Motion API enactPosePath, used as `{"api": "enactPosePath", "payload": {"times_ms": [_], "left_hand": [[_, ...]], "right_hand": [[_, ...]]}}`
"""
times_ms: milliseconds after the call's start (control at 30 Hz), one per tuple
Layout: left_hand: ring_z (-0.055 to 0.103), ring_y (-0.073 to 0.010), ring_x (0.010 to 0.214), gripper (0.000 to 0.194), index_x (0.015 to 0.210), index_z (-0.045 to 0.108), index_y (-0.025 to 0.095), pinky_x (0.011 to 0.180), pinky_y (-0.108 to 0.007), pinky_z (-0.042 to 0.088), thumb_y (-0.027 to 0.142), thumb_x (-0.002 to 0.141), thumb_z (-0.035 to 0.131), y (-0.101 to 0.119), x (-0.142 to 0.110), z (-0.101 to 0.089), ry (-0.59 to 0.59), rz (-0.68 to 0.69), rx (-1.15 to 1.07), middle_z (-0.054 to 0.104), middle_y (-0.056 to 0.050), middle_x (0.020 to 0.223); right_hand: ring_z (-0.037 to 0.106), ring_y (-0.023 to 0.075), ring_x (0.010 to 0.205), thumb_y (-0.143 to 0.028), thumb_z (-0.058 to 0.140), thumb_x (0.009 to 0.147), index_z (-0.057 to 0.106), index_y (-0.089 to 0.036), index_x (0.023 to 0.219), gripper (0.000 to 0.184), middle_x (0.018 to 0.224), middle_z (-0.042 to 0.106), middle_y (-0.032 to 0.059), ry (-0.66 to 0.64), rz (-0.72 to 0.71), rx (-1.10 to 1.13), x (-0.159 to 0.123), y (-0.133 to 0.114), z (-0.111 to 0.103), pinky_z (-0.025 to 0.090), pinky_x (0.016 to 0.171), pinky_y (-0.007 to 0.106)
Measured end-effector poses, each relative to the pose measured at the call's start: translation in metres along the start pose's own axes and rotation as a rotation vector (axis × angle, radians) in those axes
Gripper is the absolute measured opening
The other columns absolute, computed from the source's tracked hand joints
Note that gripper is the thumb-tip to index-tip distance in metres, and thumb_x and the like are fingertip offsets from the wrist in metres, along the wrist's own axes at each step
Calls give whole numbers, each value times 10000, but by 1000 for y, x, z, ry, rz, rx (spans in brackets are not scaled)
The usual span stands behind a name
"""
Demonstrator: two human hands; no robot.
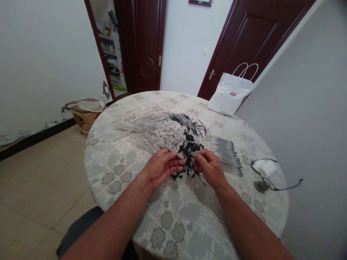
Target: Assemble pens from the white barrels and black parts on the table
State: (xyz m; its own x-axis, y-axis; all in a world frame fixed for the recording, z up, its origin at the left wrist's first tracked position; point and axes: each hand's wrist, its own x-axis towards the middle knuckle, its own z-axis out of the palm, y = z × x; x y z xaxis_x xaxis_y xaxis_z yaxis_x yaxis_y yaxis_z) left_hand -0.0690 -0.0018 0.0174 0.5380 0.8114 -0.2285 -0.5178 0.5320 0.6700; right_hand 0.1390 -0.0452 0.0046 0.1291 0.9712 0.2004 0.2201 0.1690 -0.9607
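My left hand (164, 165) is closed on a translucent pen barrel (175, 152), pinched between thumb and fingers, palm turned up. My right hand (209, 167) has its thumb and index finger pressed together just to the right; whatever lies in that pinch is too small to make out. Small black pen caps (189, 147) are heaped behind and between the hands. Beyond my left hand spreads a pile of translucent barrels (132, 126), with short white pieces (170, 133) at its right side. Thin dark refills (191, 123) lie behind the caps.
A row of pens with dark ends (227, 155) lies right of my right hand. Eyeglasses (276, 187) and a white crumpled item (265, 168) are near the right edge of the round, cloth-covered table (114, 166). A white paper bag (230, 94) stands at the back right.
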Motion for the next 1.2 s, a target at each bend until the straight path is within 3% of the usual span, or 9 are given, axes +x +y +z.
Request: {"api": "enactPosePath", "payload": {"times_ms": [100, 167, 233, 300, 367, 433, 667, 933, 1200], "left_hand": [[759, -197, 775, 164, 850, 603, 158, 642, -278, 622, 204, 847, 760, 9, 2, -1, 102, 66, -47, 746, -63, 822], [753, -186, 763, 145, 833, 605, 160, 649, -279, 621, 196, 849, 745, 15, 3, -3, 177, 115, -75, 743, -54, 807], [746, -178, 753, 124, 842, 618, 159, 652, -276, 619, 199, 851, 735, 19, 5, -5, 228, 153, -96, 741, -52, 804], [744, -175, 761, 109, 860, 628, 160, 658, -274, 619, 202, 853, 729, 20, 6, -6, 258, 180, -105, 739, -51, 806], [746, -179, 788, 106, 867, 628, 164, 672, -274, 619, 208, 856, 724, 20, 8, -7, 279, 200, -93, 740, -51, 820], [749, -184, 822, 112, 867, 625, 169, 689, -276, 619, 218, 856, 725, 18, 9, -7, 288, 213, -70, 744, -53, 843], [751, -189, 832, 122, 853, 620, 164, 679, -280, 621, 207, 852, 735, 13, 11, -6, 271, 210, -64, 744, -46, 837], [754, -188, 794, 147, 840, 623, 138, 637, -268, 624, 181, 830, 763, 12, 7, -5, 226, 224, -61, 748, -57, 841], [756, -192, 787, 136, 853, 617, 141, 611, -262, 620, 165, 843, 750, 12, 7, -5, 222, 219, -63, 750, -60, 828]], "right_hand": [[574, 147, 587, -477, 651, 908, 670, -204, 958, 278, 690, 653, -10, 233, -98, -312, 11, -7, -30, 444, 574, 259], [618, 170, 676, -425, 626, 917, 698, -202, 978, 242, 789, 701, 24, 279, -108, -588, 16, -10, -52, 466, 659, 282], [644, 186, 759, -347, 610, 921, 717, -202, 963, 186, 868, 732, 47, 160, -97, -826, 19, -11, -68, 464, 733, 290], [664, 195, 836, -281, 608, 917, 728, -205, 970, 151, 924, 750, 54, -41, -59, -982, 18, -10, -76, 454, 784, 285], [679, 204, 907, -248, 619, 911, 736, -212, 1010, 157, 978, 764, 56, -213, 6, -1070, 16, -8, -76, 448, 814, 274], [686, 217, 971, -239, 621, 913, 740, -220, 1057, 188, 1040, 770, 67, -292, 69, -1141, 14, -7, -74, 446, 838, 269], [670, 260, 1091, -246, 537, 968, 729, -211, 1165, 277, 1168, 740, 124, -150, 193, -1382, 18, -1, -69, 436, 891, 300], [687, 248, 1000, -254, 524, 979, 693, -215, 1105, 214, 1096, 716, 112, -223, 212, -1510, 18, 4, -46, 438, 774, 288], [684, 248, 952, -211, 517, 958, 674, -185, 1050, 184, 1042, 703, 120, -181, 179, -1524, 20, 16, -45, 409, 740, 295]]}}
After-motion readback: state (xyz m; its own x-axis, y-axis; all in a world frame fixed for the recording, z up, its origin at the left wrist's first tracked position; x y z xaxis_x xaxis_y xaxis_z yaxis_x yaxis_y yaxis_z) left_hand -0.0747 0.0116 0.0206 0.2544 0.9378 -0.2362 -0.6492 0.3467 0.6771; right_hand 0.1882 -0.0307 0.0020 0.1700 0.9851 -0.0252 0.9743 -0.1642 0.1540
